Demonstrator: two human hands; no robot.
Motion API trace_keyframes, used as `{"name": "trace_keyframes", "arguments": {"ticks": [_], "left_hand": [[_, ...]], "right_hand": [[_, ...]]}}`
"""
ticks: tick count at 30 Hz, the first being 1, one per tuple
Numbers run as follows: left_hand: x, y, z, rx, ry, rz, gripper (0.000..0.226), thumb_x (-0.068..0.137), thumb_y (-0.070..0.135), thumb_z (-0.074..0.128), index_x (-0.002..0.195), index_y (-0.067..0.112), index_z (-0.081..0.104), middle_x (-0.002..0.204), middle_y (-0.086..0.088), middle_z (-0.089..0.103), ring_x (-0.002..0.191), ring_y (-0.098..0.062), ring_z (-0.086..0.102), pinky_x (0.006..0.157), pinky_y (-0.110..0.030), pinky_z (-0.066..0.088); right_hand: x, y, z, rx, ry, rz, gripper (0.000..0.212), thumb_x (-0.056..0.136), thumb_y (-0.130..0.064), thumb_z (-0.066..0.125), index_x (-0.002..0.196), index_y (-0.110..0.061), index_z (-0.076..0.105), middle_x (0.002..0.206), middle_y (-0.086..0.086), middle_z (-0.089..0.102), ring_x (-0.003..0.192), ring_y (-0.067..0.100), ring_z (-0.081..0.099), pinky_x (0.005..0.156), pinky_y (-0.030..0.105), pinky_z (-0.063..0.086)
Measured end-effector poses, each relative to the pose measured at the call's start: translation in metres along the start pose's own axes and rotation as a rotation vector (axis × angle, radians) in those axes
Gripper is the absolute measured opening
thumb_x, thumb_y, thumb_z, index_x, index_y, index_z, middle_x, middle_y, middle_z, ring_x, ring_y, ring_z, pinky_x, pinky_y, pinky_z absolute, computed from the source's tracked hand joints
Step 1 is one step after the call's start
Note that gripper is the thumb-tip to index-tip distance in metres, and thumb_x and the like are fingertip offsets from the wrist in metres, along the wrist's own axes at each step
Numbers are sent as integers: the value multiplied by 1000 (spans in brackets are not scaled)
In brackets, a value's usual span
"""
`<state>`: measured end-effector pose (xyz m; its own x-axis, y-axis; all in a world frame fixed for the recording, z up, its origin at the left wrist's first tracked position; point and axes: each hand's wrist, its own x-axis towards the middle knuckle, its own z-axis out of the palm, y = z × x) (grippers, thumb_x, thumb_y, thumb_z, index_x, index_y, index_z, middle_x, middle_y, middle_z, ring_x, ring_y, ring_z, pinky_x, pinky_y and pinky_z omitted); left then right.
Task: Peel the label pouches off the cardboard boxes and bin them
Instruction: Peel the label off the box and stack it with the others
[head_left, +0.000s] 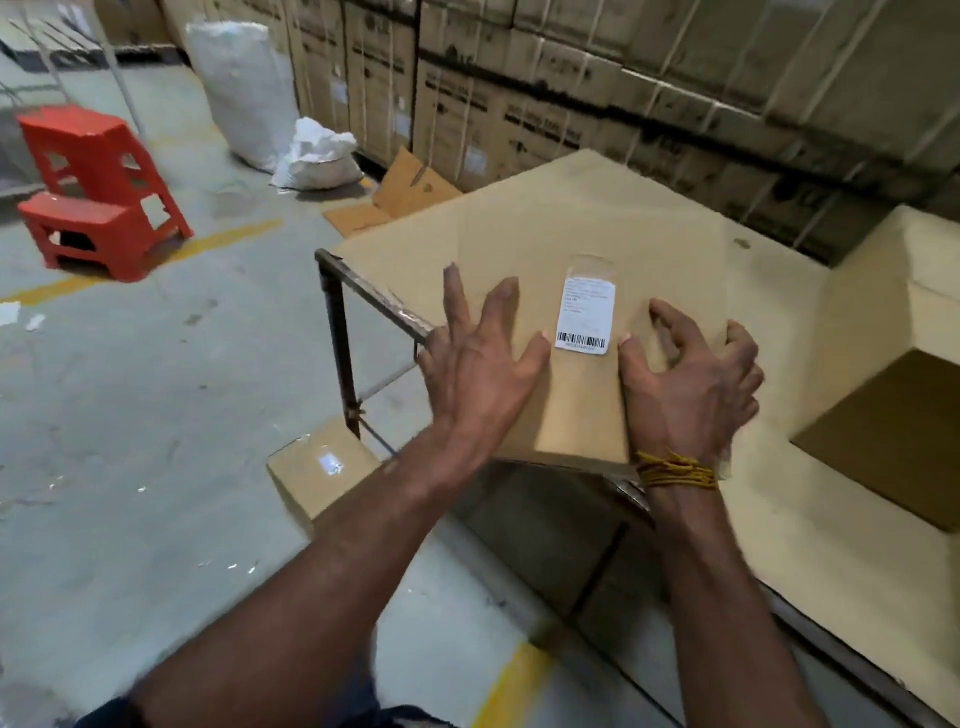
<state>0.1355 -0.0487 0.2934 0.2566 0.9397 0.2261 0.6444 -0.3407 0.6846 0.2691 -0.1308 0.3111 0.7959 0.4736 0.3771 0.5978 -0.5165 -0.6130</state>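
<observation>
Glossy label pouch (586, 312) on matte cardboard box (582, 405) between hands.

Brown box (582, 395), white barcode pouch (586, 317) attached

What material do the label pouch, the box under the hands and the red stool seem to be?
Label pouch: probably clear glossy plastic film over a white printed paper label.
Box: matte brown cardboard.
Red stool: apparently moulded plastic, smooth with cut-outs.

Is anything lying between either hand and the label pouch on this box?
Nothing visible. The label pouch lies bare on top of the cardboard box, with the left hand and right hand on the box at either side of it, thumbs nearly at its lower corners.
</observation>
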Motion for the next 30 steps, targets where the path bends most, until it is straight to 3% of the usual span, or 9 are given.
{"name": "trace_keyframes", "arguments": {"ticks": [10, 16, 18, 20, 23, 27, 30], "left_hand": [[49, 76, 97, 114, -443, 233, 64, 91, 58, 54, 149, 39, 35, 167, -4, 0, 126, -47, 48, 109, -47, 34], [107, 104, 140, 210, -546, 388, 60, 91, 60, 50, 146, 38, 40, 163, -5, 12, 124, -44, 45, 105, -45, 34], [123, 108, 153, 214, -579, 425, 61, 92, 61, 47, 148, 39, 36, 164, -4, 8, 134, -44, 35, 108, -47, 30], [137, 110, 166, 216, -606, 477, 62, 94, 61, 44, 150, 40, 31, 165, -6, 2, 149, -42, 8, 117, -53, 17], [158, 113, 181, 244, -652, 584, 67, 95, 64, 39, 154, 38, 25, 167, -9, -3, 152, -31, -18, 121, -53, -3], [186, 121, 196, 246, -682, 637, 69, 94, 65, 39, 155, 36, 23, 167, -10, 0, 154, -28, -10, 122, -53, -1], [200, 125, 205, 195, -658, 621, 62, 94, 60, 44, 150, 36, 33, 164, -5, 11, 154, -27, 1, 121, -54, 10]], "right_hand": [[96, 100, -7, -193, -15, 266, 40, 87, -49, 60, 127, -44, 62, 142, 16, 43, 129, 39, 39, 109, 48, 29], [169, 139, 13, -224, -100, 333, 40, 84, -49, 59, 123, -43, 65, 125, 15, 58, 116, 42, 52, 100, 47, 40], [189, 147, 19, -221, -112, 337, 42, 80, -54, 57, 121, -44, 64, 122, 13, 60, 114, 40, 55, 97, 46, 43], [206, 154, 25, -217, -120, 327, 44, 76, -57, 55, 118, -46, 64, 120, 10, 61, 112, 36, 57, 95, 44, 44], [223, 159, 30, -202, -140, 275, 46, 73, -60, 54, 116, -45, 63, 126, 4, 59, 116, 28, 56, 98, 45, 46], [239, 157, 37, -196, -138, 191, 44, 73, -56, 48, 114, -47, 59, 132, -2, 52, 124, 20, 49, 102, 50, 44], [251, 148, 44, -84, -130, 111, 25, 82, -40, 58, 106, -40, 62, 125, -7, 48, 121, 13, 48, 101, 39, 45]]}}
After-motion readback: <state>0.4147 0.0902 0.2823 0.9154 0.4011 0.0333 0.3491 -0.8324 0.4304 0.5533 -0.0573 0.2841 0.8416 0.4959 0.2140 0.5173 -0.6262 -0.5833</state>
